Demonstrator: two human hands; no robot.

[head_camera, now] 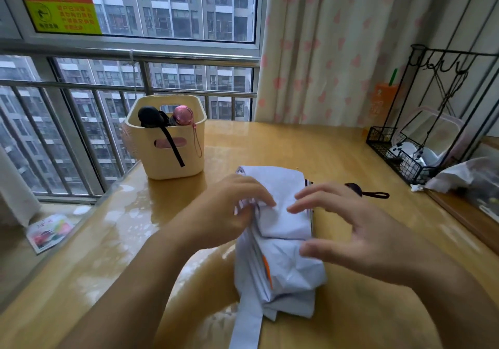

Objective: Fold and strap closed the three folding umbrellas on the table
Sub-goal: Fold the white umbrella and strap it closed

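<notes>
I get soft, grey daylight through the window (pixel 162 5) ahead and to the left. It lays pale glare patches on the glossy tabletop (pixel 121 213). Shadows are weak and diffuse. Straight lines bow toward the edges, as on the wire rack (pixel 382 134), and fine detail looks soft.

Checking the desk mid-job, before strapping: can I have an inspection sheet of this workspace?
Surface: glossy wooden table.
Job's things: lilac umbrella partly folded, strap loose over the table edge; black umbrella and pink umbrella in cream basket.
Clutter: wire rack, plastic bag at right.
Grips: left grip pinches the folds; right grip open over it.
Cables: nothing seen.
Surroundings: window, railing, curtain.
</notes>
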